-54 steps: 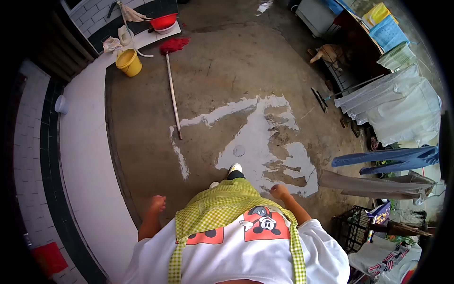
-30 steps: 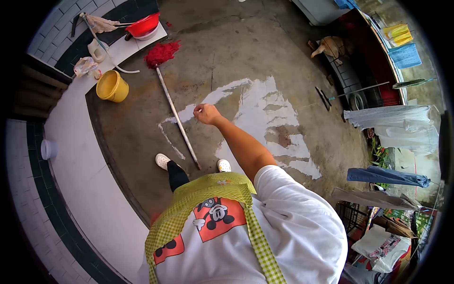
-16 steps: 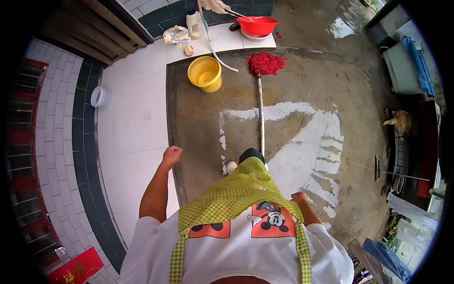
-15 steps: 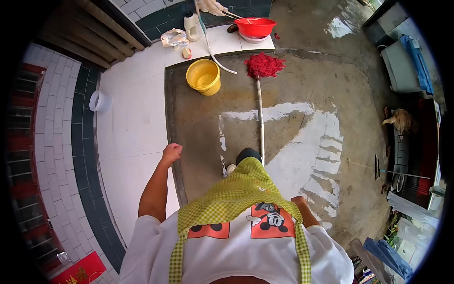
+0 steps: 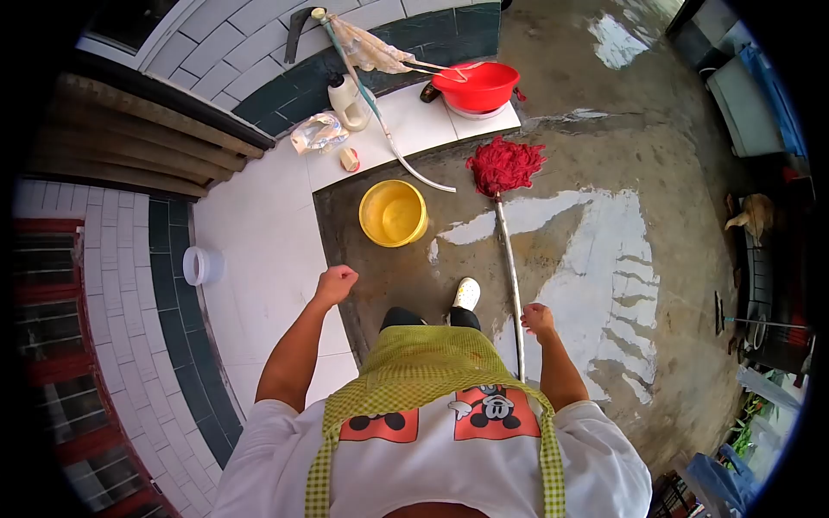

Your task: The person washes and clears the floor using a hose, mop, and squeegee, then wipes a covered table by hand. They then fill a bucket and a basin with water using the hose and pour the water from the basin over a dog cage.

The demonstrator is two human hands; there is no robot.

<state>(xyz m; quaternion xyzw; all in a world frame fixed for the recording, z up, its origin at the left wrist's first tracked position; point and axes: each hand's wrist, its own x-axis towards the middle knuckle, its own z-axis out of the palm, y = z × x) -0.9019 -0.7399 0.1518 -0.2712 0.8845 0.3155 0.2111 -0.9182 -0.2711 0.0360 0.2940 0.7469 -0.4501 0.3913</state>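
On concrete (image 5: 604, 155), bucket (image 5: 393, 216) stands left of mop (image 5: 507, 255). Left hand (image 5: 336, 284) near bucket, fingers curled in, nothing visible held. Right hand (image 5: 538, 319) beside mop, fingers bent; can't tell how open or whether gripping.

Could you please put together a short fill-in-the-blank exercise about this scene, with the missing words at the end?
1. The colour of the mop head is ____.
2. The bucket nearest the mop head is coloured ____.
3. The hand closest to the mop handle is the ____ one.
4. Exactly ____ white shoe is in view.

Missing words: red; yellow; right; one.
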